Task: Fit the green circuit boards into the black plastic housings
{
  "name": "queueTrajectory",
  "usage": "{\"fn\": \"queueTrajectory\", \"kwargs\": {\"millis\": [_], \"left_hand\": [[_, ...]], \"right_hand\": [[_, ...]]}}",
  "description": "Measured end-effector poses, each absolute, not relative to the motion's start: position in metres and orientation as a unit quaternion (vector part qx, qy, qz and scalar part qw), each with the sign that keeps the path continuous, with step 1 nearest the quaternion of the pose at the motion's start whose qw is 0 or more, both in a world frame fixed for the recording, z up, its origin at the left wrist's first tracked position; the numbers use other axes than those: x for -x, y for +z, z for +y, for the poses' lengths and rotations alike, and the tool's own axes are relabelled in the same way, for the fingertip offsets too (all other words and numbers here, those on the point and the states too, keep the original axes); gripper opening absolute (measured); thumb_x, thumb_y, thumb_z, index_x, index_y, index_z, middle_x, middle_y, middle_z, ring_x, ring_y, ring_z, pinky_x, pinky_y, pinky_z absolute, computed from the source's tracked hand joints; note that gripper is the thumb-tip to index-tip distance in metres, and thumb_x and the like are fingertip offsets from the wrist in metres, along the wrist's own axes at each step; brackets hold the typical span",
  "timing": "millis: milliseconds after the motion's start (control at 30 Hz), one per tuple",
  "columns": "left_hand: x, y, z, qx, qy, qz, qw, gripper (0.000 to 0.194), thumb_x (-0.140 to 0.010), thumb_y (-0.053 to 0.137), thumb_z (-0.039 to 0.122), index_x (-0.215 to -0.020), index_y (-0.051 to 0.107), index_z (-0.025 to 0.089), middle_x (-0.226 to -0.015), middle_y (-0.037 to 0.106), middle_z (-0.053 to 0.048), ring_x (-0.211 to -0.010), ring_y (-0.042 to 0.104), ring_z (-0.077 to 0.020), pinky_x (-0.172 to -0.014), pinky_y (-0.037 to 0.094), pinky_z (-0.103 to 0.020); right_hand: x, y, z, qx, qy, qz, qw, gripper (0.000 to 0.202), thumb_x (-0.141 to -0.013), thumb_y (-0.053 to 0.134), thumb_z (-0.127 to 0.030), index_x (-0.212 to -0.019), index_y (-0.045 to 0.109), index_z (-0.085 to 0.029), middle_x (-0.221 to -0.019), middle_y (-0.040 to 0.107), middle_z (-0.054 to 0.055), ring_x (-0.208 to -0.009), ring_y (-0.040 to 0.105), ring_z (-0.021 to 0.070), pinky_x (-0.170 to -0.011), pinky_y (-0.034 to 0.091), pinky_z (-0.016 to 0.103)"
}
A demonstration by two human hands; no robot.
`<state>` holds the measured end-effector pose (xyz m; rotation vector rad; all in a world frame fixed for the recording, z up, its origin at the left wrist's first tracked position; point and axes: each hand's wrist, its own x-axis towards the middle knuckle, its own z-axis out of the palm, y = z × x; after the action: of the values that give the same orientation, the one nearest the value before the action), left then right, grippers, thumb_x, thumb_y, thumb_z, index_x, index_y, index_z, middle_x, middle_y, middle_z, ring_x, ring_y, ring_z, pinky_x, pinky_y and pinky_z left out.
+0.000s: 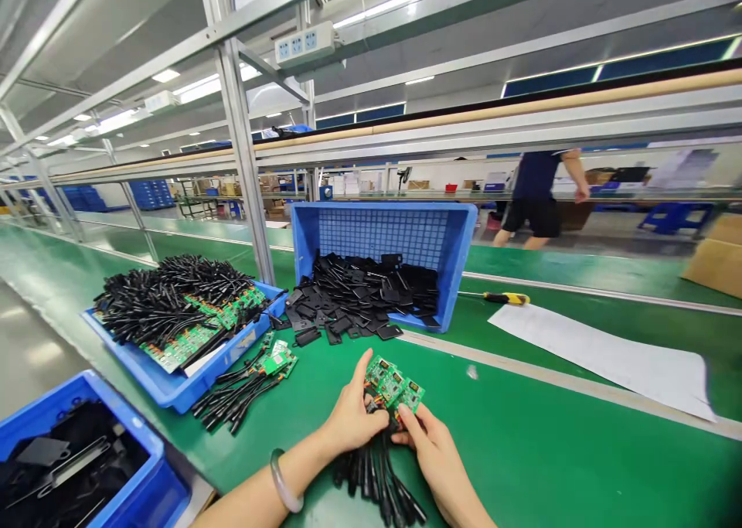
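Note:
Over the green bench, my left hand [351,412] is closed around a bunch of small green circuit boards [389,381] with black cables [379,478] hanging down from them. My right hand [426,435] pinches the right-hand board of the bunch between thumb and fingers. To the left, another small pile of boards [278,360] with black cables lies on the bench. A blue tray [232,350] behind it holds many boards and black cables. Black plastic pieces [359,292] spill from a tipped blue crate [461,269] ahead of my hands.
A blue bin [139,443] with black parts stands at the lower left. Right of the crate lie a yellow-and-black screwdriver [507,298] and a white sheet [608,358]. A metal post [246,141] rises behind the tray. A person [539,195] is beyond the bench.

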<state>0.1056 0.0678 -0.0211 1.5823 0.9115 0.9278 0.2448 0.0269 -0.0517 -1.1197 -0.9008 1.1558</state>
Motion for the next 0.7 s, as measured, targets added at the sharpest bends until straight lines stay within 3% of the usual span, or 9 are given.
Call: {"fn": "queueTrajectory", "kwargs": {"millis": [100, 200, 333, 433, 600, 700], "left_hand": [[-0.075, -0.008, 0.078, -0.720, 0.317, 0.449, 0.424, 0.090, -0.056, 0.055, 0.009, -0.142, 0.031, 0.014, -0.063, 0.057, 0.003, -0.053, 0.046, -0.0133, -0.054, 0.038, -0.024], [-0.035, 0.012, 0.083, -0.769, 0.260, 0.502, 0.296, 0.082, -0.057, 0.053, 0.010, -0.137, 0.040, 0.015, -0.079, 0.066, -0.005, -0.070, 0.057, -0.0210, -0.066, 0.043, -0.028], [0.018, 0.039, 0.089, -0.779, 0.162, 0.595, 0.112, 0.073, -0.063, 0.050, 0.009, -0.136, 0.040, 0.015, -0.111, 0.065, -0.015, -0.095, 0.061, -0.0280, -0.080, 0.044, -0.033], [0.048, 0.052, 0.096, -0.749, 0.070, 0.658, -0.008, 0.069, -0.070, 0.046, 0.007, -0.137, 0.035, 0.013, -0.115, 0.062, -0.018, -0.098, 0.062, -0.0281, -0.081, 0.045, -0.033], [0.054, 0.054, 0.104, -0.717, 0.028, 0.692, -0.079, 0.059, -0.075, 0.047, 0.005, -0.133, 0.040, 0.004, -0.114, 0.057, -0.028, -0.100, 0.060, -0.0353, -0.083, 0.045, -0.044], [0.030, 0.048, 0.112, -0.740, 0.027, 0.667, -0.090, 0.038, -0.080, 0.042, 0.004, -0.115, 0.056, 0.006, -0.106, 0.061, -0.024, -0.100, 0.060, -0.0333, -0.084, 0.045, -0.044]], "right_hand": [[-0.244, -0.051, 0.024, 0.457, 0.568, -0.325, 0.602, 0.039, -0.058, 0.079, -0.051, -0.078, 0.066, -0.019, -0.064, 0.059, -0.001, -0.059, 0.055, 0.0153, -0.050, 0.052, 0.026], [-0.245, -0.050, 0.022, 0.452, 0.595, -0.271, 0.607, 0.037, -0.054, 0.083, -0.045, -0.073, 0.062, -0.020, -0.062, 0.060, -0.001, -0.057, 0.056, 0.0136, -0.049, 0.052, 0.023], [-0.247, -0.048, 0.023, 0.420, 0.621, -0.207, 0.629, 0.039, -0.052, 0.084, -0.045, -0.071, 0.060, -0.020, -0.062, 0.060, -0.003, -0.058, 0.058, 0.0138, -0.061, 0.058, 0.031], [-0.246, -0.047, 0.023, 0.419, 0.633, -0.191, 0.622, 0.043, -0.051, 0.084, -0.044, -0.077, 0.060, -0.021, -0.062, 0.060, -0.003, -0.056, 0.057, 0.0140, -0.053, 0.057, 0.030], [-0.248, -0.051, 0.023, 0.451, 0.618, -0.212, 0.609, 0.057, -0.056, 0.082, -0.047, -0.103, 0.060, -0.024, -0.066, 0.061, -0.003, -0.058, 0.055, 0.0143, -0.051, 0.055, 0.028], [-0.250, -0.053, 0.023, 0.452, 0.616, -0.244, 0.597, 0.052, -0.058, 0.080, -0.046, -0.102, 0.062, -0.024, -0.067, 0.062, -0.002, -0.059, 0.054, 0.0146, -0.048, 0.052, 0.025]]}}
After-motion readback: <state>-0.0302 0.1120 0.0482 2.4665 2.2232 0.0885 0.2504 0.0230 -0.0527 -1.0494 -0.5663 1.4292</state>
